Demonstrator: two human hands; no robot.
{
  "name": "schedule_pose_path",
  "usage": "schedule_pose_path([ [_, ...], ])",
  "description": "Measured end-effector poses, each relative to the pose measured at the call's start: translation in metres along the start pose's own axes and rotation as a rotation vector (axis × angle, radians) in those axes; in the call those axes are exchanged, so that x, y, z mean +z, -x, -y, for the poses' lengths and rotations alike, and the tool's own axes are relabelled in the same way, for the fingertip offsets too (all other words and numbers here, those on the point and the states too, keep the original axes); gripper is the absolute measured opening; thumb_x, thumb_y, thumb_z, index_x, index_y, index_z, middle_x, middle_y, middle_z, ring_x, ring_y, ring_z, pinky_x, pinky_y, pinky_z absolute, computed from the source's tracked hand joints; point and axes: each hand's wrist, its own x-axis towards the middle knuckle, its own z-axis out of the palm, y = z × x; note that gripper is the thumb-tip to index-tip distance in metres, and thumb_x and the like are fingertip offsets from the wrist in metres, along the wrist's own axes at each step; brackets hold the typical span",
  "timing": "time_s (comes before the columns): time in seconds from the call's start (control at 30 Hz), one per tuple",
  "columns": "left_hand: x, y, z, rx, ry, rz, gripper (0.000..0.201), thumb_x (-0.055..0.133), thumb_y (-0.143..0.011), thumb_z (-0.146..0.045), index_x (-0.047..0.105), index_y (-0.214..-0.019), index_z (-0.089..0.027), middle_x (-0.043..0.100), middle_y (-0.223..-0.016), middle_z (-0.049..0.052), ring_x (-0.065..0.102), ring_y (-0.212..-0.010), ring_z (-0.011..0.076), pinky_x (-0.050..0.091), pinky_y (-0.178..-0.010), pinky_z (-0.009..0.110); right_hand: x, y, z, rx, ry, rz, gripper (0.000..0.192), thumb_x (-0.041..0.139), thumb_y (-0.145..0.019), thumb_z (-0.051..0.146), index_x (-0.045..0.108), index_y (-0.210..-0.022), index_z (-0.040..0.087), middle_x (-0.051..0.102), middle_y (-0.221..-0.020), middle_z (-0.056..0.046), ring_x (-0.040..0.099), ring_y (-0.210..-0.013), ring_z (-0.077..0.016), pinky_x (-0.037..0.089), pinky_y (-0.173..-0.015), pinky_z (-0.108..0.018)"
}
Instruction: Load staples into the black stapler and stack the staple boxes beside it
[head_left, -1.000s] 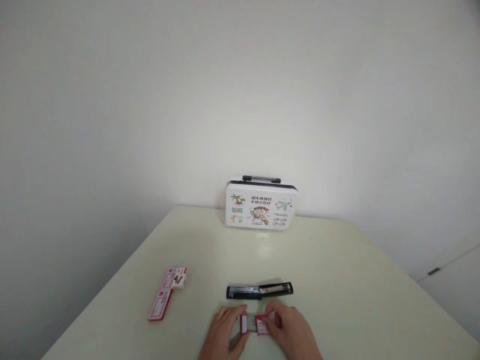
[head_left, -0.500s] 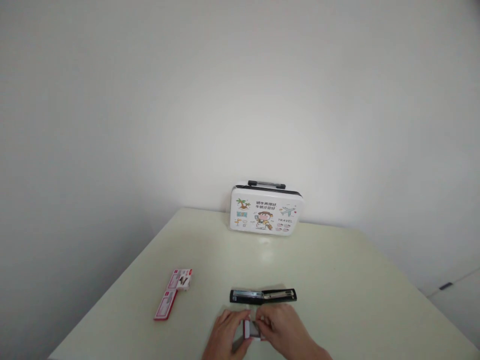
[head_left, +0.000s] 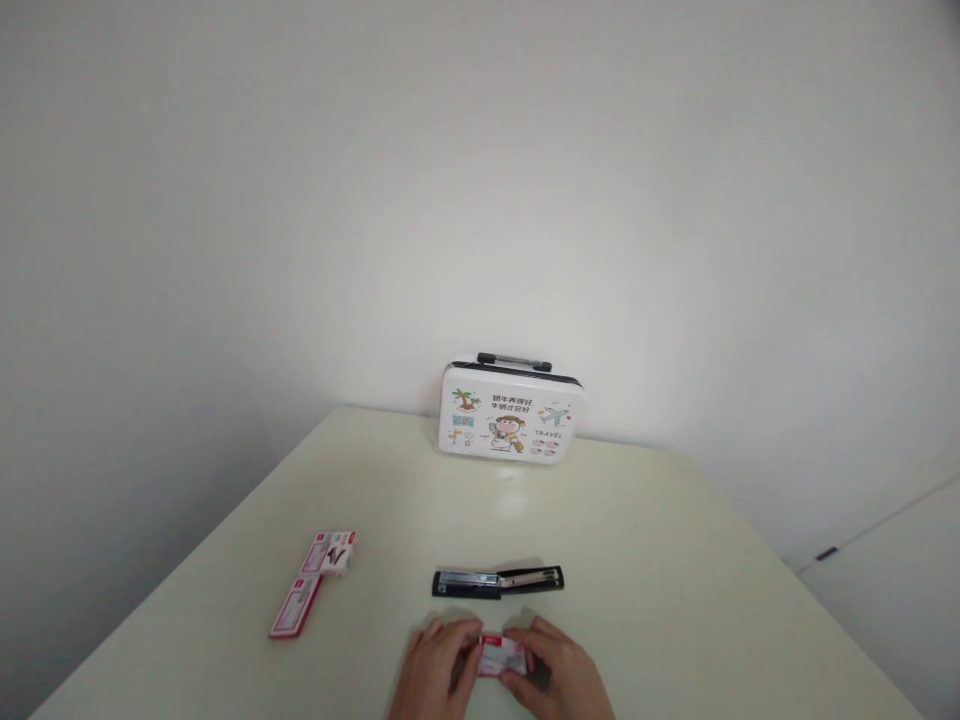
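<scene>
We see the left hand [head_left: 442, 662] and the right hand [head_left: 559, 665] drawn close together, each pinching one end of a small red-and-white box [head_left: 501, 656] between thumb and fingers. The box sits in the narrow gap between them; we cannot tell whether it touches the desk [head_left: 615, 560]. Just beyond lies a black stapler [head_left: 497, 581], spread open. Further left we find more red-and-white boxes [head_left: 296, 606], and at the far edge a white case [head_left: 511, 412] stands.

Two hands [head_left: 436, 665] [head_left: 561, 668] — plain and bare
</scene>
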Motion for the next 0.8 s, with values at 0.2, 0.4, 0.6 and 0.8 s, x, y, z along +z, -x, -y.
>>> schedule_pose_path([
  [0.2,-0.012,-0.009,0.015,-0.122,-0.042,-0.126,0.025,0.049,-0.101,-0.033,0.066,-0.118,-0.027,0.072,-0.110,0.005,0.065,-0.104,0.0232,0.050,-0.094,0.039,-0.005,-0.010,0.021,0.049,0.036,-0.012,0.034,0.079,-0.077,0.039,0.078,-0.110,0.037,0.069,-0.097,0.001,0.066,-0.082,-0.0175,0.044,-0.070,-0.023],
  [0.4,-0.048,-0.045,0.032,-0.174,-0.143,-0.056,0.034,0.068,-0.088,-0.033,0.066,-0.123,-0.031,0.064,-0.126,0.003,0.053,-0.121,0.0272,0.039,-0.100,0.043,-0.008,-0.028,0.037,-0.083,0.116,-0.008,0.017,0.064,-0.092,0.035,0.079,-0.099,0.033,0.070,-0.089,0.001,0.064,-0.076,-0.0152,0.040,-0.068,-0.023],
  [0.6,-0.040,-0.033,0.020,-0.089,-0.084,0.048,0.026,0.071,-0.088,-0.044,0.069,-0.113,-0.036,0.068,-0.116,-0.001,0.056,-0.111,0.0234,0.036,-0.096,0.038,-0.013,-0.055,0.047,-0.170,0.183,-0.025,0.029,0.051,-0.101,0.042,0.078,-0.102,0.031,0.069,-0.085,0.000,0.065,-0.077,-0.0151,0.037,-0.069,-0.023],
  [0.8,-0.037,-0.026,0.016,-0.096,-0.081,0.026,0.028,0.071,-0.089,-0.045,0.069,-0.115,-0.035,0.067,-0.117,0.000,0.055,-0.112,0.0247,0.034,-0.096,0.040,-0.013,-0.063,0.051,-0.184,0.191,0.023,0.027,0.056,-0.098,0.046,0.080,-0.095,0.033,0.071,-0.079,0.001,0.066,-0.074,-0.0150,0.037,-0.067,-0.023],
])
